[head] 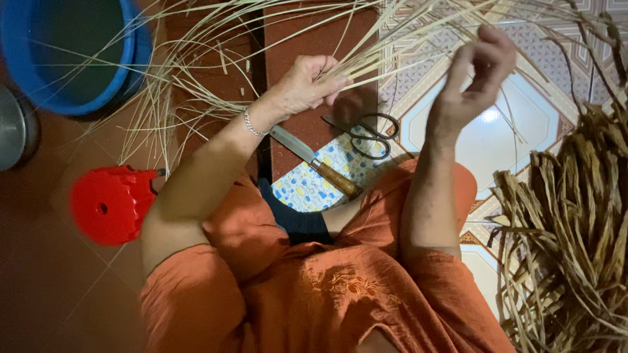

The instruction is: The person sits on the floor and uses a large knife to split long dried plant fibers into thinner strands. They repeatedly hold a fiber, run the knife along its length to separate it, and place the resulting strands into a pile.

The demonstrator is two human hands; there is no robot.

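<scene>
My left hand (307,84) is closed around a bundle of thin pale straw strands (216,46) that fan out to the upper left and upper right. A silver bracelet sits on that wrist. My right hand (474,72) is raised to the right, its fingers pinching a few of the same strands. Below the hands lie a knife with a wooden handle (317,163) and a pair of dark scissors (366,134), both partly on a patterned cloth (314,186) with blue and yellow spots. I wear orange clothing.
A blue plastic basin (72,52) stands at the upper left, a metal pot edge (13,127) beside it. A red plastic stool (108,204) sits at the left. A heap of dried brown leaf strips (569,229) lies on the patterned tile floor at the right.
</scene>
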